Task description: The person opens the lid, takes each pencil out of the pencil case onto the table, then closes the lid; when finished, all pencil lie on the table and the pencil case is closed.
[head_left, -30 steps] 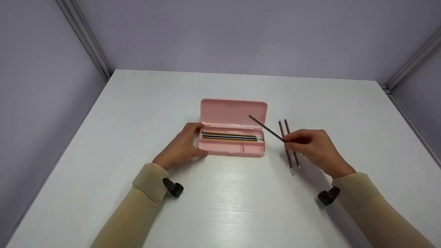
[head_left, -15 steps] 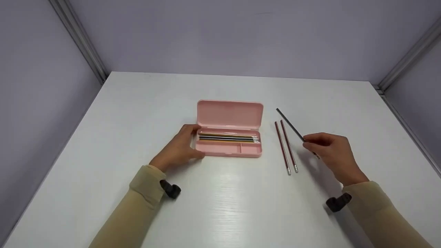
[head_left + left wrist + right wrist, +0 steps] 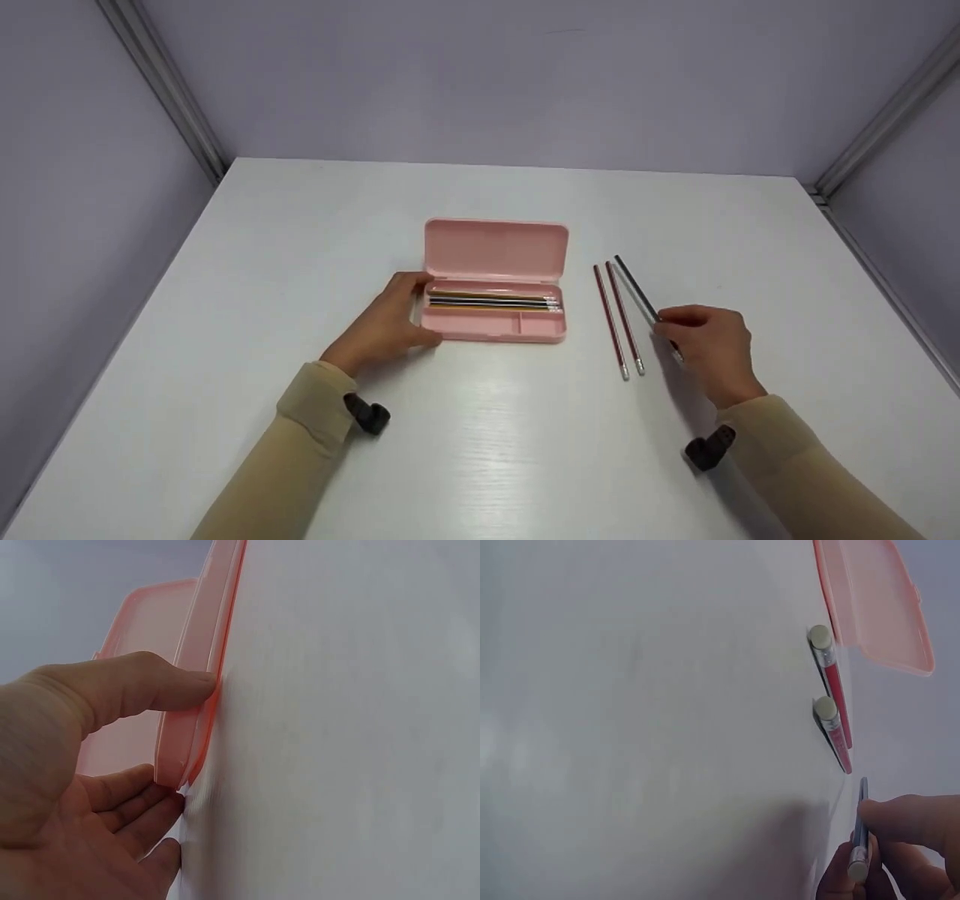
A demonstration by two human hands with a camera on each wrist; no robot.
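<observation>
Pencils are being handled at the middle of a white tabletop. The left hand is resting against the left end of the open pink pencil case, thumb along the front edge and fingers wrapping the end wall, apparently bracing it so it is not sliding. Its lid is standing open at the back, and several pencils are lying lengthwise in the long rear compartment; the front compartments look bare. The right hand is pinching a dark grey pencil near its eraser end between thumb and fingertips, holding it low and almost parallel to the two red pencils lying side by side just right of the case, so that it is lining up as a third in the row. Compared with a second ago, the grey pencil is no longer reaching over the case's right corner: the right hand has been carrying it rightward and lowering it beside the red pair, while the left hand is staying put.
</observation>
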